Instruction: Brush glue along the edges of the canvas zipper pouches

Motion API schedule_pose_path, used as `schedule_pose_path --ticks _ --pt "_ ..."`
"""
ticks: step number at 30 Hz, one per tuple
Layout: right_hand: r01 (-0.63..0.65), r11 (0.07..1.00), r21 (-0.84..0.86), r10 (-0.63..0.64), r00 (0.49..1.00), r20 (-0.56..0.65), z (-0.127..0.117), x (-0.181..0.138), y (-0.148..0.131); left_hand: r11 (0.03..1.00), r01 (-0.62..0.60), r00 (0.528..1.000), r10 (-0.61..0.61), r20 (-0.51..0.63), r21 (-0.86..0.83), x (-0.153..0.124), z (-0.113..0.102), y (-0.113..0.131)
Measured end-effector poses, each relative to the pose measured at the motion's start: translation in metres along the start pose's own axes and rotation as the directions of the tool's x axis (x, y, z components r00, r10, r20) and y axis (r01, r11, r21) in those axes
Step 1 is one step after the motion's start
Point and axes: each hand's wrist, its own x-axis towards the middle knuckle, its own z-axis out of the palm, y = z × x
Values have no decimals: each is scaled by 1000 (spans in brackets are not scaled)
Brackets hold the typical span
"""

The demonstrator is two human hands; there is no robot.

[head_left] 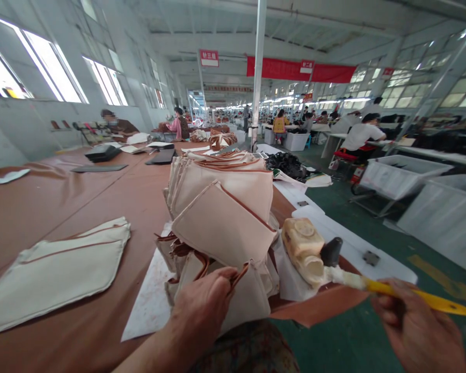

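My left hand [207,300] is closed on the brown-edged top of a cream sewn panel [248,292] at the front of the pile. Behind it rises a tall stack of cream panels [225,217] with brown edges, one lying tilted across the front. My right hand [415,321] grips the yellow handle of a brush [419,298]. The brush's whitish bristles point left, at the mouth of a stained plastic bottle [303,246] lying on its side. Whether the bristles touch the bottle's mouth I cannot tell. A dark, rounded object [331,252] sits beside the bottle.
More cream panels [70,259] lie flat on the brown-covered table [140,202] at left. White paper [147,300] is under the stack. Dark flat pieces [103,153] lie farther back. White bins [404,176] stand to the right, and several people work in the background.
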Motion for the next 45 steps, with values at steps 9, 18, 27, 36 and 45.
schedule_pose_path --ticks 9,18,27,36,45 --pt "-16 998 66 -14 904 428 89 -63 -26 781 501 856 -382 348 -373 31 -27 21" --pt "212 976 -46 -123 716 688 110 -62 -9 666 497 862 -309 401 -556 31 -25 21" --pt "340 940 -7 -261 734 627 112 -61 -13 703 447 893 -313 324 -554 25 -18 22" --pt "329 944 -5 -275 798 536 113 -55 -19 982 -52 997 61 44 -181 16 -16 34" --pt "449 882 -145 -152 561 814 89 -76 -32 976 -219 975 219 37 0 5 -15 32"
